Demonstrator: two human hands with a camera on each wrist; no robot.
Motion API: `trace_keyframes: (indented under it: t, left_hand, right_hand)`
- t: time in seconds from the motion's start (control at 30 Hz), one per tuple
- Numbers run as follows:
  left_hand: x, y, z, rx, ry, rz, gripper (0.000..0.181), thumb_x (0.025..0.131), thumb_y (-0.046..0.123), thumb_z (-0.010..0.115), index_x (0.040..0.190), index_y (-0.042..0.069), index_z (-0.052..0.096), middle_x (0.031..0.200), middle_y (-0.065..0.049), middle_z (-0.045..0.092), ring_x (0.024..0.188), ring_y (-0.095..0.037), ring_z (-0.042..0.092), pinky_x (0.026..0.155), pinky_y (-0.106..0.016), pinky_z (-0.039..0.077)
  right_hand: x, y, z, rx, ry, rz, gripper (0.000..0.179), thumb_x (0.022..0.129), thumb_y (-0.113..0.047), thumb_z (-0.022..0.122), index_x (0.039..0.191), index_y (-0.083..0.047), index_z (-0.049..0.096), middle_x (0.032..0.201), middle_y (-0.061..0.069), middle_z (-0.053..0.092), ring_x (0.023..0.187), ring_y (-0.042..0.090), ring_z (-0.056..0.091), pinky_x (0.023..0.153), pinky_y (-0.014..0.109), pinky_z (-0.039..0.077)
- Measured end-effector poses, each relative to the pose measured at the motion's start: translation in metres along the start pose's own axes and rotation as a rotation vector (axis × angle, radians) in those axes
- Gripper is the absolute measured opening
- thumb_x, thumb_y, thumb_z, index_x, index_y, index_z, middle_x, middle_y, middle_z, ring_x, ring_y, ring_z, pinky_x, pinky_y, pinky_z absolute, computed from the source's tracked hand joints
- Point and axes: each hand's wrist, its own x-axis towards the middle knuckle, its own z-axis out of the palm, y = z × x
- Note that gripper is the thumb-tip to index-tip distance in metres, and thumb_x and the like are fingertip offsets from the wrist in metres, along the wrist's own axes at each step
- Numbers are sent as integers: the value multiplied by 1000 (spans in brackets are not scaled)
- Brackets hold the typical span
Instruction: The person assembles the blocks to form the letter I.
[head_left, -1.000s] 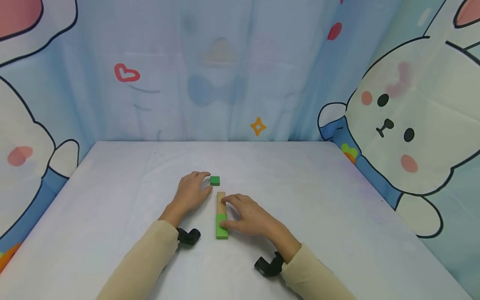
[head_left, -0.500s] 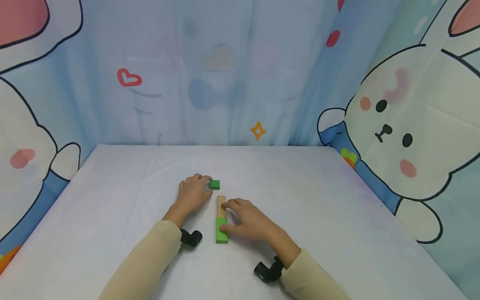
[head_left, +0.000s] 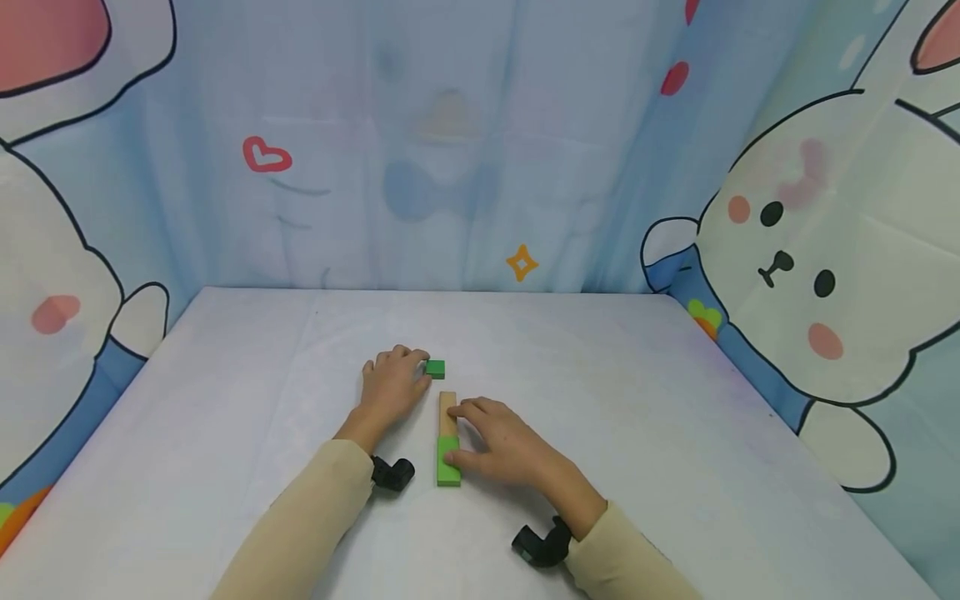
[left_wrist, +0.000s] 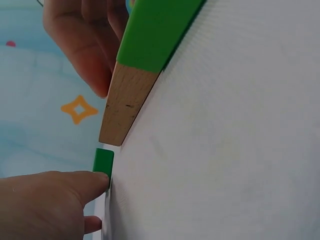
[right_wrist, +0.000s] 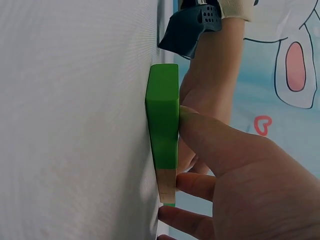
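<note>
Toward the far part of the table, my left hand [head_left: 390,388] pinches the left end of a small dark-green block [head_left: 437,369] between thumb and forefinger. In the left wrist view, the thumb tip overlaps this block's [left_wrist: 103,161] side. Nearer to me, a bright-green block [head_left: 448,473] and a natural-wood piece [head_left: 447,402] lie end to end in a line pointing away. My right hand [head_left: 504,442] rests along their right side, thumb on the green part and a fingertip on the wood. A narrow gap separates the wood's far end from the small block.
The blocks lie on a white-covered table [head_left: 637,400]. Behind it hangs a blue curtain [head_left: 337,225] with cartoon prints, and more cartoon cloth flanks both sides. Black cameras [head_left: 542,543] sit on both wrists, close over the tabletop.
My left thumb and forefinger have drawn slightly closer onto the small green block. The right hand and the blocks keep their places; the whole head view has shifted a little.
</note>
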Motion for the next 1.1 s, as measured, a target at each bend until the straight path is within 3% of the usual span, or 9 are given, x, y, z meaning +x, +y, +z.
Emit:
trace_keyframes:
  t: [0.43, 1.1]
  left_hand:
    - [1, -1, 4, -7, 40, -10, 36, 102, 31, 67, 136, 20, 66, 141, -12, 60, 135, -42, 51, 112, -63, 37]
    - [0, 3, 3, -73, 44, 0, 36, 102, 33, 65, 136, 20, 66, 139, -13, 62, 133, -41, 53, 112, -64, 35]
  right_hand:
    - [1, 2, 1, 0, -3, -6, 65, 95, -53, 69, 148, -19, 54, 155, 10, 50, 146, 33, 44, 120, 53, 37]
    - [1, 2, 1, 6, -8, 8, 66, 95, -54, 68, 150, -20, 53, 155, 9, 49, 147, 32, 44, 120, 53, 37]
